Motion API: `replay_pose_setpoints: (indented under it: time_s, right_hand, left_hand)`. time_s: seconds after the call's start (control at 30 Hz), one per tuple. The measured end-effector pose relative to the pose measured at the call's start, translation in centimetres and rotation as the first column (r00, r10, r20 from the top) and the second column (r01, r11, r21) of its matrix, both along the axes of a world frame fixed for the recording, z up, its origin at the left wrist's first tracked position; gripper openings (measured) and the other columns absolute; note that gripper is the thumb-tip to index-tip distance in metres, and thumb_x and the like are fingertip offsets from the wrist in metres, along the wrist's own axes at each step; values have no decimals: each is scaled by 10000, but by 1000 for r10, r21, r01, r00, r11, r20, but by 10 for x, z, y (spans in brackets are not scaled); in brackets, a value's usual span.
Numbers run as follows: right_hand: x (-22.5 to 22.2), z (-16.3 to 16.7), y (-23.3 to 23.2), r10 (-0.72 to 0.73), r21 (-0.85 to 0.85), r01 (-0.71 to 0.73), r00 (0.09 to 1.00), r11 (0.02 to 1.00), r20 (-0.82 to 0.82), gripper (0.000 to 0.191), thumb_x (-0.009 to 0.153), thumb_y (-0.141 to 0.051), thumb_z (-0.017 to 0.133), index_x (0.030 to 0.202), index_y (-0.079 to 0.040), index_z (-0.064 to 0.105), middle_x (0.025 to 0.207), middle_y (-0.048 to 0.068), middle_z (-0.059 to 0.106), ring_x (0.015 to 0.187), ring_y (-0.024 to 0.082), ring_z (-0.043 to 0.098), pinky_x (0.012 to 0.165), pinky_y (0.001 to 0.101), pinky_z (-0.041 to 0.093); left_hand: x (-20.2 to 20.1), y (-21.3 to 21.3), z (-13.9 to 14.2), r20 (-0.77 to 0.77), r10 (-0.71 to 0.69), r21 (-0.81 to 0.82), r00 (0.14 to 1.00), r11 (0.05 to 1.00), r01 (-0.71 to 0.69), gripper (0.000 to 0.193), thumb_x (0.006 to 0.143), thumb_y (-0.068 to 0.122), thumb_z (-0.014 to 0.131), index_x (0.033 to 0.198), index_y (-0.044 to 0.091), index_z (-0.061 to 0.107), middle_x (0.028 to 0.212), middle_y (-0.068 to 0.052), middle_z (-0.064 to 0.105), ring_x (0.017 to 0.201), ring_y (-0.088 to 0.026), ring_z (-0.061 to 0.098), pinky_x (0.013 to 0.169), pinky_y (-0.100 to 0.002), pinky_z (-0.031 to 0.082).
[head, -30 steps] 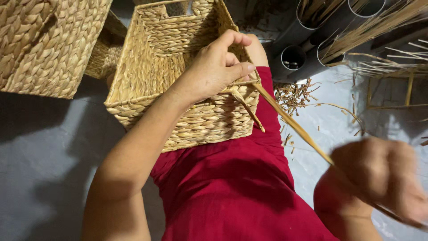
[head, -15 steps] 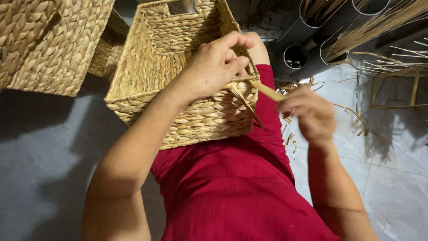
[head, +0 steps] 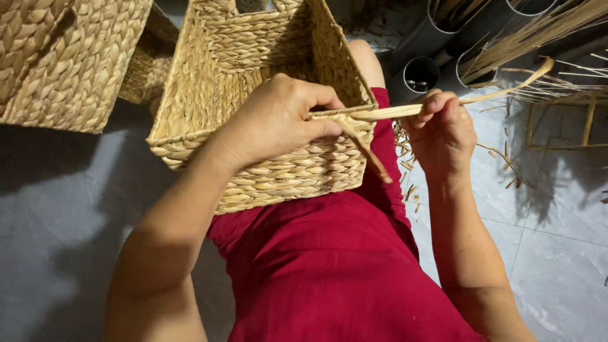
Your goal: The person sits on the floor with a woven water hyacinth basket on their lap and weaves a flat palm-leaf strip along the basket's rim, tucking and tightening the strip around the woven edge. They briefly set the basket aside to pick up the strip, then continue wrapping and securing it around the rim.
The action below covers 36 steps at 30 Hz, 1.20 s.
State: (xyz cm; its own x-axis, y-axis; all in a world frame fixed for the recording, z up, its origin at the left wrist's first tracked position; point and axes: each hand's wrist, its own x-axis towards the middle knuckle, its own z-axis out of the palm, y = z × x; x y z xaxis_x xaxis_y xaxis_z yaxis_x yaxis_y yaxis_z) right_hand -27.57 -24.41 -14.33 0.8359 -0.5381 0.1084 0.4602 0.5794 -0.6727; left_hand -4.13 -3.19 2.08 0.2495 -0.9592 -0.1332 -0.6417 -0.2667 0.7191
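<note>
The right hand [head: 441, 128] has been raised, pinching the flat tan straw strand [head: 443, 104]. The square woven straw basket [head: 266, 107], on the lap, is gripped at its rim by the left hand [head: 278, 120]. The strand could be snapped by overtightening.

Your right grip [head: 440, 120] has come back from far out, now pinching the straw strand [head: 405, 111] just beside your left grip [head: 285, 117].

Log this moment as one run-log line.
left hand: pinching basket rim | right hand: gripping straw strand | woven basket: on lap
</note>
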Motion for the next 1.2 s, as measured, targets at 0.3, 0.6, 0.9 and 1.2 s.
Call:
replay_pose_setpoints:
  time_s: [0.3,0.6,0.9,1.2]
  right_hand:
    - [-8,56,18,151,-260,-253,922,932,-356,569,1031,-486,516,1258,23,633,931,95,694,846,157,654,813,311,513]
    - [9,89,29,-317,-709,-60,866,702,-386,119,1050,-44,715,1105,50,666,946,99,722,835,127,682,770,262,568]
    - [42,85,16,-354,-854,-3,909,520,-218,119,1149,-30,736,1135,88,723,1019,120,670,920,133,660,846,262,570]
    - [51,83,13,-98,-275,68,991,959,-94,197,1071,2,726,1197,-12,576,1074,133,699,947,168,670,841,249,539]
  left_hand:
    - [10,-5,-4,-151,-43,-112,988,993,27,235,862,236,719,1060,122,777,770,-42,760,660,-126,716,627,-327,563]
    - [17,-10,-18,-300,48,23,953,999,-44,322,925,283,550,1032,144,819,837,-46,800,734,-108,729,715,-299,580]
    - [25,-9,-22,-369,-40,-92,928,996,7,342,914,227,525,1072,94,798,910,-34,805,817,-99,722,775,-275,572]
    - [17,-26,-21,-422,-43,-38,905,999,30,328,857,170,548,1058,87,794,798,7,749,712,-52,635,673,-247,529]
